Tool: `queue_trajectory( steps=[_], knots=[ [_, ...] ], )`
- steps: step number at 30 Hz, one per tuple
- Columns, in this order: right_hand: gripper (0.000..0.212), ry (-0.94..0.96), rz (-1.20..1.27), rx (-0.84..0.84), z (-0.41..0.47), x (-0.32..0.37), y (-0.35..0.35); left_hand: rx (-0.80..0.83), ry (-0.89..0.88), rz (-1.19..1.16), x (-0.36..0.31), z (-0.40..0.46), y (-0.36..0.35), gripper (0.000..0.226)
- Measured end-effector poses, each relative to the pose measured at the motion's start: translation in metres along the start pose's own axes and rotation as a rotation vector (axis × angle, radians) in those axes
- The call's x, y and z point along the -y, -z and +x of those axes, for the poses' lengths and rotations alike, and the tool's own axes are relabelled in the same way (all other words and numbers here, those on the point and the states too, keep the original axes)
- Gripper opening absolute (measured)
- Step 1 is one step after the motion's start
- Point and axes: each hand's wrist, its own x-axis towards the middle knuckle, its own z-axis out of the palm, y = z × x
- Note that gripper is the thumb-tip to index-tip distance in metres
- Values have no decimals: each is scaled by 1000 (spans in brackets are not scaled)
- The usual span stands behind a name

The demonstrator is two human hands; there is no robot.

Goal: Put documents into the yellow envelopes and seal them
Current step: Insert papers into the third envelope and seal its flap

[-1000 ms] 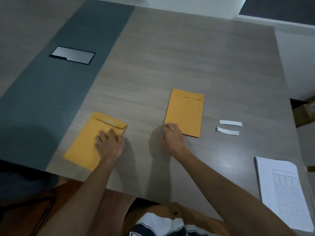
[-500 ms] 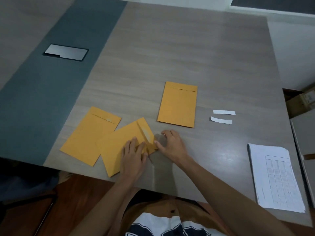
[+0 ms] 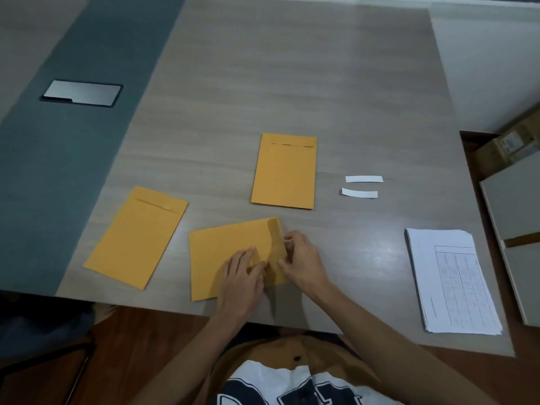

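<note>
A yellow envelope (image 3: 225,252) lies sideways near the table's front edge, its flap end pointing right. My left hand (image 3: 242,276) rests flat on it near the flap. My right hand (image 3: 304,263) pinches the flap at the envelope's right end with curled fingers. A second yellow envelope (image 3: 137,236) lies at the left, tilted, flap folded down. A third yellow envelope (image 3: 285,171) lies upright farther back in the middle. A stack of white documents (image 3: 451,280) with a printed table sits at the right front.
Two white peel-off strips (image 3: 362,187) lie right of the far envelope. A metal cable hatch (image 3: 81,92) is set in the dark table band at far left. Cardboard box (image 3: 508,144) and boards stand beyond the table's right edge.
My left hand dragged one envelope from the left pile toward the middle and turned it sideways. My right hand moved from the far envelope onto this one's flap.
</note>
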Motion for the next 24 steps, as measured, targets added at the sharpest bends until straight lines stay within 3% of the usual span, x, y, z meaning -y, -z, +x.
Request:
queue_trajectory(
  steps=[12, 17, 24],
  knots=[
    [48, -146, -110, -120, -26, -49, 30, 72, -127, 3, -22, 17, -2, 27],
    [57, -173, -14, -157, -28, -52, 42, 39, -89, -45, -42, 40, 5, 29],
    [46, -206, 64, -287, -42, -77, 84, -24, -171, -154, -108, 90, 17, 17]
  ],
)
